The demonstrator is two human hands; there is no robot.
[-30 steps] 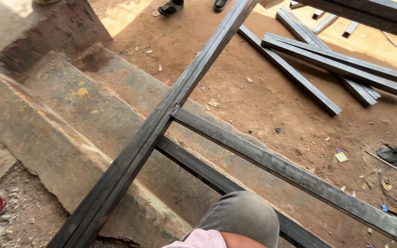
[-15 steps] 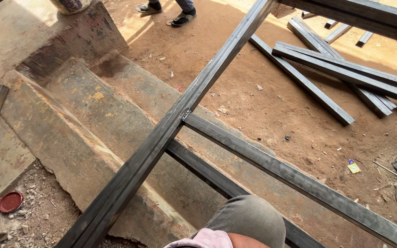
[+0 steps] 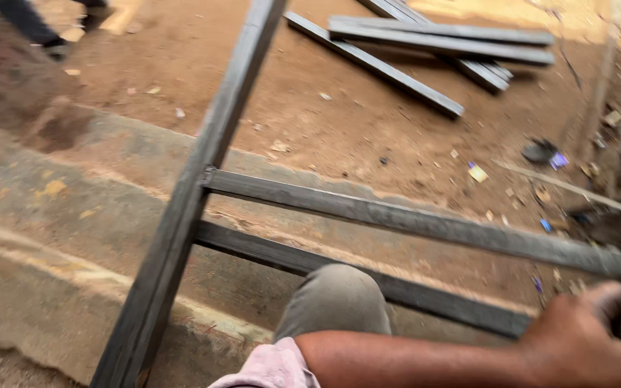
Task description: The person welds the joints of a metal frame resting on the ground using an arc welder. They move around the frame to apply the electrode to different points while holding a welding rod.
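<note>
Dark steel tubing makes up the frame (image 3: 181,223) in front of me: one long upright bar running from top centre down to the lower left, with two cross rails joined to it and reaching away to the right. My right hand (image 3: 591,338) sits at the lower right, just below the upper rail, fingers curled around something thin and dark that I cannot make out. My left hand is out of view. My knee (image 3: 336,298) in grey cloth pokes up beneath the lower rail. Under the frame run concrete steps (image 3: 59,237); beyond, on reddish dirt, lie loose steel bars (image 3: 425,43).
</note>
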